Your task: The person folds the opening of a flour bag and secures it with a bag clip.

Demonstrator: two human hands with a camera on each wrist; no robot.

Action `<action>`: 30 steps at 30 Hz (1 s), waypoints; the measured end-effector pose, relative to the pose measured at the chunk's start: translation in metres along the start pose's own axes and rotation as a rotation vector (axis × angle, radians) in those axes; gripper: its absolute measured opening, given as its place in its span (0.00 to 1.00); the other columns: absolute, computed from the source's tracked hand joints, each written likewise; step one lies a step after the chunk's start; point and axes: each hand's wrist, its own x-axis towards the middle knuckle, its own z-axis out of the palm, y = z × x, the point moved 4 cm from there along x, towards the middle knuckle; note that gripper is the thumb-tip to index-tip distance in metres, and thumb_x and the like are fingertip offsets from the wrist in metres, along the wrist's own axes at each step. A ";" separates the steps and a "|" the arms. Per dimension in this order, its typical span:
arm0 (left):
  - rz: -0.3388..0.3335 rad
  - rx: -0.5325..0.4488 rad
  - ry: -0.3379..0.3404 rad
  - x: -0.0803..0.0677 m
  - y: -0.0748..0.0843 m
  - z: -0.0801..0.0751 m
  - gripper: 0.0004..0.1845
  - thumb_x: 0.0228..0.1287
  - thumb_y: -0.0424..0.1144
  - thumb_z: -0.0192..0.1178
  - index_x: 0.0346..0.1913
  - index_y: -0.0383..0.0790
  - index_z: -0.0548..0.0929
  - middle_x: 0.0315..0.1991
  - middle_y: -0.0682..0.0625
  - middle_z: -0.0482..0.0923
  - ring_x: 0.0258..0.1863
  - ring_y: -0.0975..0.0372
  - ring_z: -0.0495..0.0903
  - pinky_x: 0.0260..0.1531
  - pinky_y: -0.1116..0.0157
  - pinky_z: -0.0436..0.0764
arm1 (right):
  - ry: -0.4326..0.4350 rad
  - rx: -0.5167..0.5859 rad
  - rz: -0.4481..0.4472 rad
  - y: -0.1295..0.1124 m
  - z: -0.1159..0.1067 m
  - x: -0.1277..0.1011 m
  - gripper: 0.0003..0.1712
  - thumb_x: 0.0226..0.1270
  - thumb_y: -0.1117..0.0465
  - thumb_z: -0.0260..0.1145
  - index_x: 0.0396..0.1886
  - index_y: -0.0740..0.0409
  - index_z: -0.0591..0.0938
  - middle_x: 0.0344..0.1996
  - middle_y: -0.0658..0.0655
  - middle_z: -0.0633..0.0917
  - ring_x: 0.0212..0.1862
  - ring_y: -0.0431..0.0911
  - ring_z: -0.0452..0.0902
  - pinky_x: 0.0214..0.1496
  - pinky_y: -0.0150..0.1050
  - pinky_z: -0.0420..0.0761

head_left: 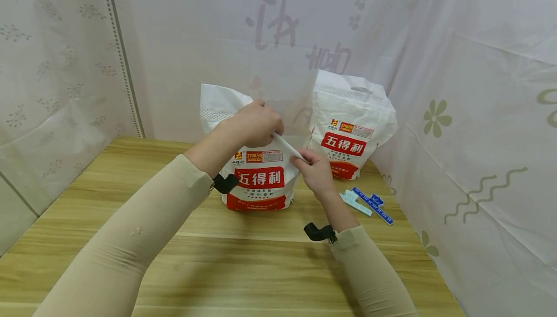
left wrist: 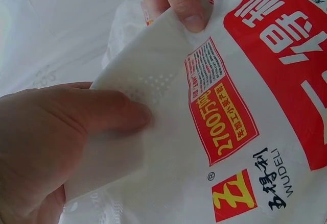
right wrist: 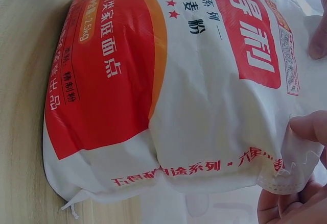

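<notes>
Left hand (head_left: 254, 126) has the top flap of the near bag (head_left: 261, 181) folded over, thumb (left wrist: 110, 113) flat on the fold, fingers curled behind, so the fold is pinned. Looks like that grip is what keeps the flap down and the bag steady.

Right hand (head_left: 314, 172) pinches the flap's right corner between thumb and fingertip (left wrist: 185, 4); wrist view shows the crimped edge of the corner caught at the fingers (right wrist: 306, 127). Likely pulling the fold taut against the left hand so the crease runs straight across.

Bag stands upright on the table (head_left: 130, 259), centre, just in front of the person, red label facing the camera. Base sits flat, which is why two hands up top are enough; nothing else braces it.

Second bag (head_left: 350, 128) of the same print stands behind and to the right, near the curtain (head_left: 478, 114), top not folded, handle slot visible.

Two clips (head_left: 370, 203), one pale and one blue, lie on the table just right of the right wrist, within easy reach. Neither is being touched.
</notes>
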 end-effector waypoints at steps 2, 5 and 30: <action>0.003 -0.001 0.000 0.000 0.000 0.000 0.12 0.72 0.32 0.66 0.49 0.49 0.95 0.49 0.52 0.94 0.50 0.55 0.88 0.77 0.46 0.69 | 0.003 0.000 0.006 0.000 0.000 0.000 0.15 0.80 0.62 0.70 0.60 0.63 0.90 0.59 0.63 0.89 0.54 0.51 0.84 0.53 0.36 0.87; 0.008 -0.006 0.002 0.000 0.000 0.000 0.10 0.72 0.34 0.68 0.49 0.49 0.95 0.48 0.52 0.94 0.50 0.55 0.88 0.78 0.45 0.69 | 0.009 -0.001 0.005 0.001 0.000 -0.001 0.15 0.80 0.62 0.70 0.59 0.63 0.90 0.59 0.63 0.89 0.53 0.50 0.84 0.53 0.36 0.87; 0.066 0.077 0.144 -0.001 -0.002 -0.002 0.04 0.72 0.40 0.73 0.44 0.49 0.96 0.41 0.54 0.95 0.43 0.56 0.90 0.60 0.51 0.74 | 0.114 -0.147 -0.128 0.004 -0.004 -0.002 0.12 0.76 0.60 0.75 0.54 0.59 0.94 0.39 0.53 0.82 0.44 0.46 0.73 0.41 0.32 0.78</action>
